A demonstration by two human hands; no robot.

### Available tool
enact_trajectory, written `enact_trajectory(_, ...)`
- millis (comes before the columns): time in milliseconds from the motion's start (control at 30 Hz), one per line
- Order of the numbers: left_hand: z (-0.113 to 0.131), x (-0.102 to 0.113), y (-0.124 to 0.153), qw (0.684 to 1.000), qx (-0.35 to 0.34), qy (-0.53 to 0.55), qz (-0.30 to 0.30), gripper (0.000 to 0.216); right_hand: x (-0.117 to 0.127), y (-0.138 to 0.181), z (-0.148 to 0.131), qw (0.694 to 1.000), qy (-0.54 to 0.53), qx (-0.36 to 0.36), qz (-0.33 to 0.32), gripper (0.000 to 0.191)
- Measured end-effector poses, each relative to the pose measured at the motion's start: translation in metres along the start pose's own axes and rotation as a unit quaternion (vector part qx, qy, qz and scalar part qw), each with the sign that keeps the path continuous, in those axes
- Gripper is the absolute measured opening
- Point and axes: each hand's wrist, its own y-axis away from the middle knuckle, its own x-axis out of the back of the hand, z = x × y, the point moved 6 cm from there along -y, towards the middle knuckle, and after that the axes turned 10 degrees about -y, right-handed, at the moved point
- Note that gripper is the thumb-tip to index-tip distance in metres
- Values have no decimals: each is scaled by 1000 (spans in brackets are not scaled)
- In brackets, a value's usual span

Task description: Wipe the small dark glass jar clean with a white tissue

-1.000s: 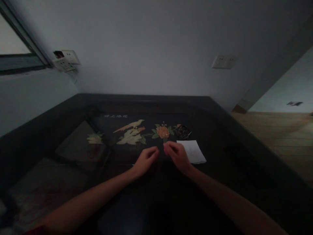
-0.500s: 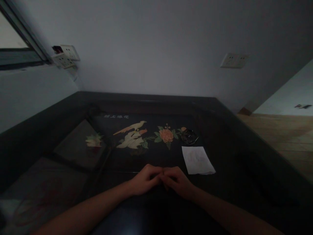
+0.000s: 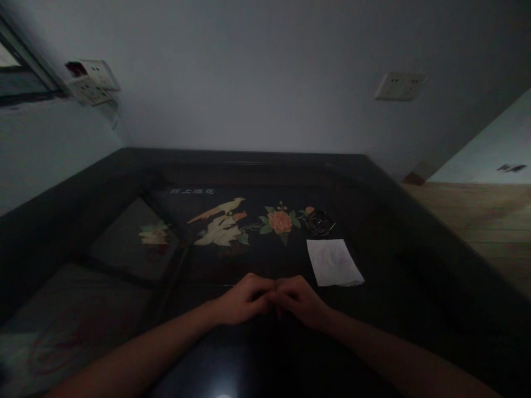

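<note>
My left hand (image 3: 243,300) and my right hand (image 3: 299,301) rest on the dark glossy table (image 3: 373,309), fingertips pressed together in the middle. Both are curled closed. What they hold, if anything, is hidden in the dim light. A white sheet of paper (image 3: 334,262) lies flat just beyond and to the right of my right hand. A small dark round object (image 3: 320,223) sits behind the paper. The tabletop carries an inlaid bird (image 3: 219,221) and flower (image 3: 280,221) picture.
The table stands in a corner against pale walls with a socket plate (image 3: 399,85) on the right and more sockets (image 3: 91,82) on the left. A wooden floor (image 3: 485,221) lies beyond the table's right edge. The room is dim.
Both hands drew back toward me and came together, fingertips touching. The view shifted slightly; the paper and round object stay in place.
</note>
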Motion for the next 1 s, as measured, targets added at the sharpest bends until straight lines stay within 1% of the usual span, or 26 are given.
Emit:
enact_trajectory(300, -2, 0, 1, 1000, 15, -5, 3, 47, 0, -1, 0, 1000, -10, 1, -1, 54)
enact_trajectory(433, -2, -1, 1, 1000, 7, -1, 7, 47, -1, -1, 1, 1000, 0, -2, -9, 53)
enact_trajectory(700, -4, -2, -1, 1000, 7, 7, -7, 52, 1, -3, -2, 1000, 18, -5, -8, 60)
enact_trajectory(900, -3, -1, -1, 1000, 0, 9, -2, 54, 1, -2, 0, 1000, 14, 4, -6, 58)
enact_trajectory(1000, -3, -2, -1, 1000, 8, 8, -6, 55, 1, -2, 1, 1000, 22, 2, -7, 59)
